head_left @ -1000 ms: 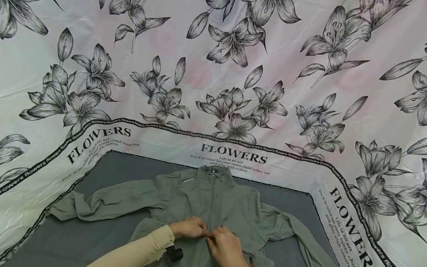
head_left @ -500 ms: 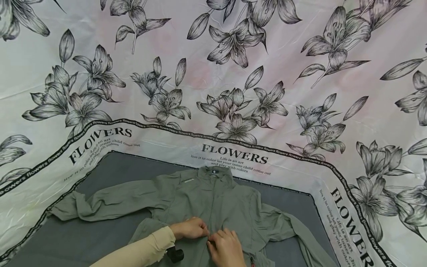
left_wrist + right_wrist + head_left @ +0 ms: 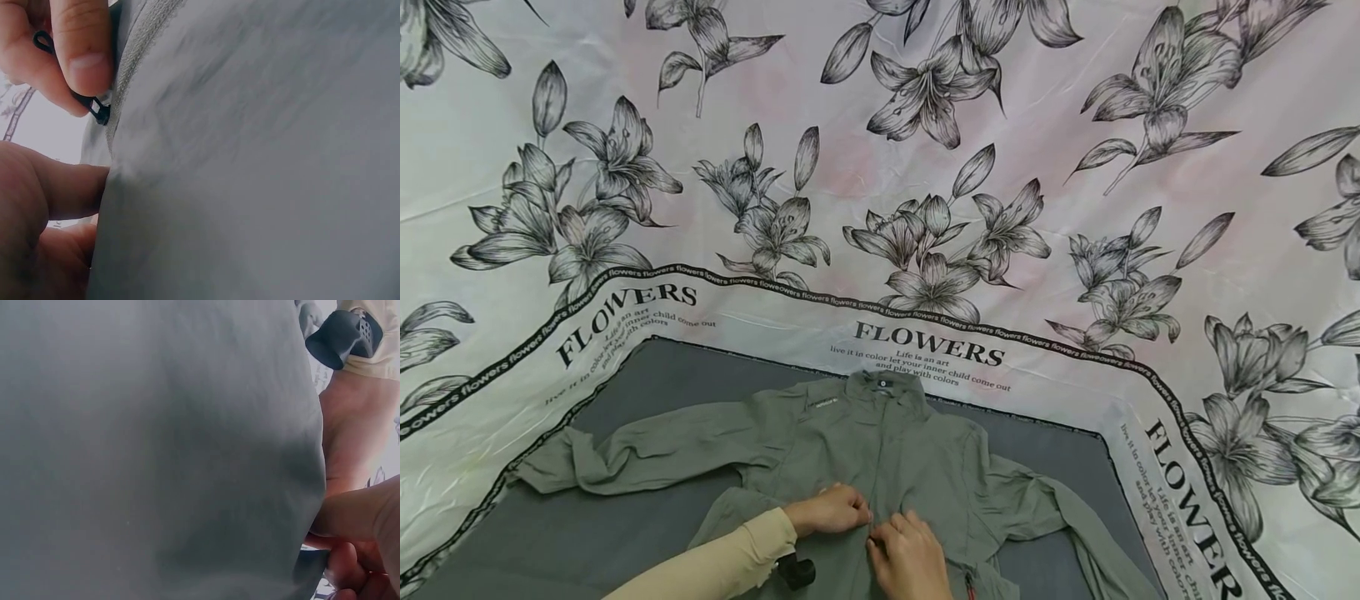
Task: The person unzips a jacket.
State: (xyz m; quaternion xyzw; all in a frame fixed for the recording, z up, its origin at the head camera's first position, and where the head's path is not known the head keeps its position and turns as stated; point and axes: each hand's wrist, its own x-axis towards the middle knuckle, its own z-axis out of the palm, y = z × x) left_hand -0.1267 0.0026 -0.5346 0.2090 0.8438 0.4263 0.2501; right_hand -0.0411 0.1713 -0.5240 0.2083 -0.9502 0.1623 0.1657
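A grey-green zip-up jacket (image 3: 932,467) lies front up with its collar at the far side and its sleeves spread. My left hand (image 3: 829,509) grips the cloth near the middle of the front; the left wrist view shows its thumb (image 3: 72,187) over the jacket's edge. Close beside it, my right hand (image 3: 910,554) pinches a dark zipper pull (image 3: 87,103), whose slider sits at the end of a visible stretch of zipper (image 3: 140,47). Raised cloth (image 3: 162,450) fills most of the right wrist view, with the right thumb (image 3: 356,514) at its edge.
Beneath the jacket is a dark grey surface (image 3: 647,392), bordered by a white cloth with black lettering and flower prints (image 3: 925,92). A small red-edged zip (image 3: 970,586) shows low on the jacket. A black wrist camera (image 3: 795,572) sits under the left sleeve.
Both hands stay at the front zipper. Their fingertips, nearly meeting a second ago, now stand slightly further apart; the jacket lies almost the same.
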